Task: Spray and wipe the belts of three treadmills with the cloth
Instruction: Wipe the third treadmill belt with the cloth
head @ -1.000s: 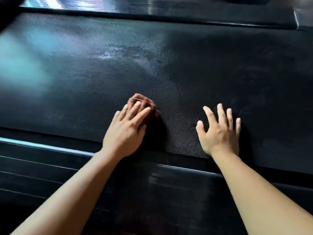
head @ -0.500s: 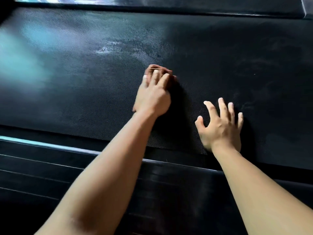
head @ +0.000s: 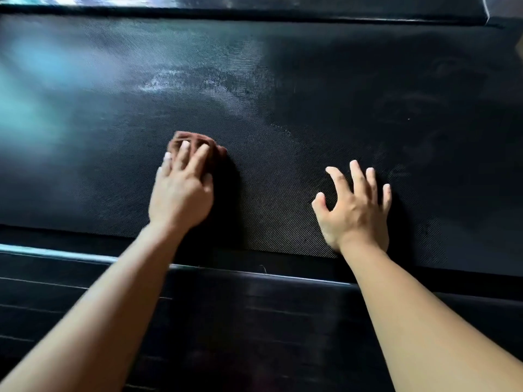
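Belt: the black woven treadmill belt [head: 325,114] fills most of the view and runs left to right between the far side rail [head: 254,11] and the near side rail [head: 254,312].
Cloth: the brown cloth [head: 199,141] is bunched into a small wad on the belt, left of the middle and closer to the near edge than the far one.
Left hand: the left hand [head: 181,193] lies palm down on the near part of the cloth, its wrist just inside the belt's near edge.
Left fingers: the fingers [head: 181,159] are released and stretched flat over the wad, pressing it to the belt, not curled round it.
Right hand: the right hand [head: 356,213] is on the bare belt to the right, well apart from the cloth. Its fingers [head: 357,176] are spread and slightly arched with the tips on the belt, grasping nothing.
Smear: a whitish streak [head: 175,83] marks the belt beyond the cloth, toward the far edge.
Glare: a teal sheen [head: 34,89] lies over the belt's left end.
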`<action>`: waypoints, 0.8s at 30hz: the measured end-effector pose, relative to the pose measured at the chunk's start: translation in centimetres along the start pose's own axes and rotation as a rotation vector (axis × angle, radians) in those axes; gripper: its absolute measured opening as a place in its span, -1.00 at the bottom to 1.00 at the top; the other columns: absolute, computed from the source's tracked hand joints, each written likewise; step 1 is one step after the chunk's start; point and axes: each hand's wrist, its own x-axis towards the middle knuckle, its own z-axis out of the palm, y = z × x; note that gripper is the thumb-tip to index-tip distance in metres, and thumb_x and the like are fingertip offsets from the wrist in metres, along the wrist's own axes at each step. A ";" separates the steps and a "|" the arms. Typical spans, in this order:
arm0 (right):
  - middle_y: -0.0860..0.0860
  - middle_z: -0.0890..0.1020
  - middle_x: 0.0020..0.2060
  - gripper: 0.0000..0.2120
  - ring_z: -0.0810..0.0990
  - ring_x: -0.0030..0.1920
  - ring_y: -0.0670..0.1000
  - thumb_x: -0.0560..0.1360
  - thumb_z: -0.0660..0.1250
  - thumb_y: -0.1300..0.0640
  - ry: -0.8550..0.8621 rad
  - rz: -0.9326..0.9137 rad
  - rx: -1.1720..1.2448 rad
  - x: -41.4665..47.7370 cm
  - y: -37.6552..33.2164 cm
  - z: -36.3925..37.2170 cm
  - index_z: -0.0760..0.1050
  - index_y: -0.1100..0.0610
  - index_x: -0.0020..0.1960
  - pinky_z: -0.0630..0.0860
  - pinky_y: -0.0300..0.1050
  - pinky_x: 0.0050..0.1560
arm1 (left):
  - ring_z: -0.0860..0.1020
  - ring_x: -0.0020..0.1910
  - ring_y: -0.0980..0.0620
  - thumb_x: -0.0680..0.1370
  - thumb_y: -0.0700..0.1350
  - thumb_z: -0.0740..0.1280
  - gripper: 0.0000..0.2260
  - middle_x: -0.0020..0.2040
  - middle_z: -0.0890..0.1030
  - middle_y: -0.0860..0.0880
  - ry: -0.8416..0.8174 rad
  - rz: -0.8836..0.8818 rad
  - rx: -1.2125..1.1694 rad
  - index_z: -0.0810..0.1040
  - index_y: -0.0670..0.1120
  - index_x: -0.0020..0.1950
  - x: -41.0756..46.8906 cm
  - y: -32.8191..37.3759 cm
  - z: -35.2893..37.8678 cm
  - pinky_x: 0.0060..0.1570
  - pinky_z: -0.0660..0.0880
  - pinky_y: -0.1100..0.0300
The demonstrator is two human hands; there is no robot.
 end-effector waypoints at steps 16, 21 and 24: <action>0.01 0.11 0.59 -0.38 0.00 0.59 0.12 0.46 0.02 -0.26 -0.049 0.006 -0.028 0.2 0.2 -0.2 0.23 -0.18 0.51 -0.11 0.24 0.54 | 0.23 0.51 -0.11 0.50 -0.03 0.12 -0.49 0.43 0.48 -0.22 0.020 0.580 -0.022 0.52 -0.12 0.41 3.1 13.2 1.9 0.51 0.18 0.01; 0.02 0.15 0.58 -0.42 0.04 0.58 0.13 0.48 0.06 -0.24 -0.007 0.001 -0.013 0.1 0.1 -0.1 0.26 -0.19 0.48 -0.09 0.25 0.54 | 0.15 0.62 -0.14 0.57 0.07 0.11 -0.45 0.61 0.24 -0.09 -0.067 0.488 0.008 0.29 0.04 0.58 -2.6 5.9 1.6 0.54 0.19 -0.14; 0.02 0.16 0.58 -0.43 0.06 0.58 0.13 0.47 0.05 -0.24 0.002 0.003 -0.016 0.1 0.1 -0.1 0.26 -0.21 0.48 -0.08 0.24 0.54 | 0.14 0.62 -0.14 0.56 0.13 0.06 -0.42 0.63 0.19 -0.06 -0.081 0.348 0.021 0.23 0.10 0.60 -2.2 1.7 0.9 0.56 0.15 -0.14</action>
